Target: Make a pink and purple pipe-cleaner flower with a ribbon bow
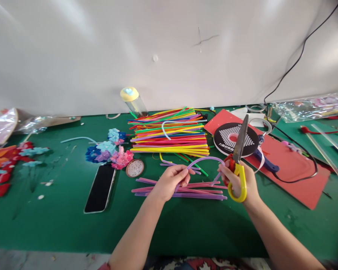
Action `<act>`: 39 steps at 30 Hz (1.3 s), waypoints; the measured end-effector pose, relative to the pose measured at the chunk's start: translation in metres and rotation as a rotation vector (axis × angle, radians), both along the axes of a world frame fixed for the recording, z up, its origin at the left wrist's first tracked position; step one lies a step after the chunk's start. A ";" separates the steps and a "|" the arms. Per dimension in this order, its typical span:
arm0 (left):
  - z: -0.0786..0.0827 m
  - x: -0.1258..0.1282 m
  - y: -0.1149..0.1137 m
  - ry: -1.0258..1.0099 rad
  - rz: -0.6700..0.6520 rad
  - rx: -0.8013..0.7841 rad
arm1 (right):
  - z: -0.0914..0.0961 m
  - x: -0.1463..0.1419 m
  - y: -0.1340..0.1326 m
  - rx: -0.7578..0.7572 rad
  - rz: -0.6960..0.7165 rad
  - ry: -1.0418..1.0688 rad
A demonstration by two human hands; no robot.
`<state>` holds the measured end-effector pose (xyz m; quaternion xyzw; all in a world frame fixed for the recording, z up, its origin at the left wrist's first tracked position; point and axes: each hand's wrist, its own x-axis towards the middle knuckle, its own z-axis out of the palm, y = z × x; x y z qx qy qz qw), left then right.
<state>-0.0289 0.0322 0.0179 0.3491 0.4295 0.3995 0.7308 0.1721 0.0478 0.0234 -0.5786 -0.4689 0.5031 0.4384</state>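
Observation:
A purple pipe cleaner (205,159) arches between my two hands. My left hand (176,178) is closed on one end of it, thumb against fingers. In my right hand (246,180) are scissors (240,146) with a red and yellow handle, their blades pointing up and away from me. The fingers of that hand also seem to pinch the other end of the purple stem. Beneath the hands lie several loose pink and purple pipe cleaners (202,195). Behind them is a thick pile of multicoloured pipe cleaners (169,140), with a light blue bent one on top.
To the left are a phone (100,189), a small round dish of beads (135,168) and blue and pink flowers (108,148). A yellow-lidded jar (133,101) stands at the wall. On the right, a black disc (222,140), a glue gun (267,161) and its cable lie over red sheets (304,180).

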 end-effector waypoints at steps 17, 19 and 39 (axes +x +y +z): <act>-0.012 0.038 -0.012 -0.070 0.090 -0.264 | -0.003 -0.024 -0.014 -0.212 0.223 0.204; -0.012 0.038 -0.013 -0.024 0.059 -0.233 | -0.004 -0.024 -0.014 -0.208 0.225 0.201; -0.018 0.042 -0.018 0.182 -0.066 -0.077 | -0.015 -0.024 -0.013 -0.137 0.173 0.075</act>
